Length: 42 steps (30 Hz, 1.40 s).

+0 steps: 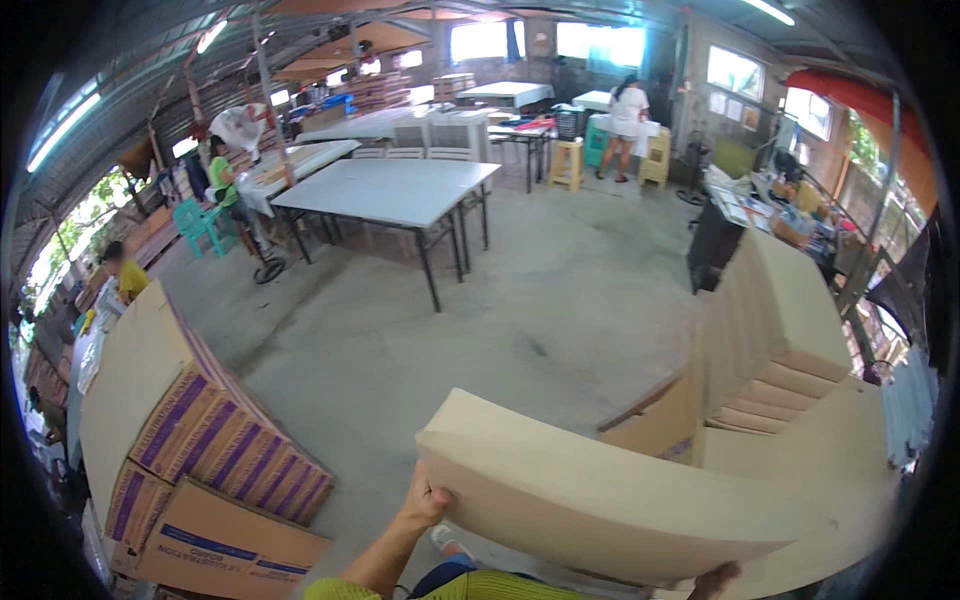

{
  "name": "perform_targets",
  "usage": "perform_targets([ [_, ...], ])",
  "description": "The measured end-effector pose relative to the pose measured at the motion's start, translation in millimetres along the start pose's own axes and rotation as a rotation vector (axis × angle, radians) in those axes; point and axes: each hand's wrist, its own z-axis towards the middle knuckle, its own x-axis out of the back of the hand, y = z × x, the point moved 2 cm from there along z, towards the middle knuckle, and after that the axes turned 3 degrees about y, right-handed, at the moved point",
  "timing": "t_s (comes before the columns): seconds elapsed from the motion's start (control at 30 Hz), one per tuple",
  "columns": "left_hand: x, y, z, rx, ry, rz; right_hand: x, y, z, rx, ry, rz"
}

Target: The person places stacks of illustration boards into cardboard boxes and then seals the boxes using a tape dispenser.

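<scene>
A long, thick stack of tan board sheets (pixel 610 480) spans the space in front of me, bowed in the fisheye picture. Its left end is gripped by my left hand (pixel 428 497), with the thumb on the near side and the other fingers mostly hidden behind it. Under the near lower edge, further right, my right hand (pixel 715 580) is curled against the stack; most of its fingers are out of sight. The stack's right end overlaps a broad tan board surface (pixel 840 480), and I cannot tell whether the two touch.
Piled cartons with purple bands (pixel 230 440) stand left, a flattened carton (pixel 230 540) leaning against them. More board stacks (pixel 770 310) rise at right, beside a cardboard piece (pixel 655 420) on the floor. A white-topped table (pixel 400 190) stands ahead; several people work farther off.
</scene>
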Motion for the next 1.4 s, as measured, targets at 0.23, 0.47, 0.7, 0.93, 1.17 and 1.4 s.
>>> perform_targets([
  [0.23,246,-29,1,-0.153,0.437,-0.054,-289,21,11,0.127,-0.408,0.186],
  [0.47,389,-18,11,-0.089,0.839,-0.437,-532,59,2,0.132,-0.758,0.336],
  [0.7,526,-49,83,-0.226,1.031,-0.210,-784,144,12,0.091,-1.011,0.460],
  [0.93,687,-27,267,-0.233,1.088,-0.089,-1080,213,35,0.001,-0.998,0.338],
  [1.17,908,-90,318,-0.362,1.318,-0.069,-1401,259,-25,-0.310,-1.048,0.272],
  [1.4,1125,-53,415,-0.232,1.595,0.218,-1697,338,-166,-0.301,-1.345,0.098],
])
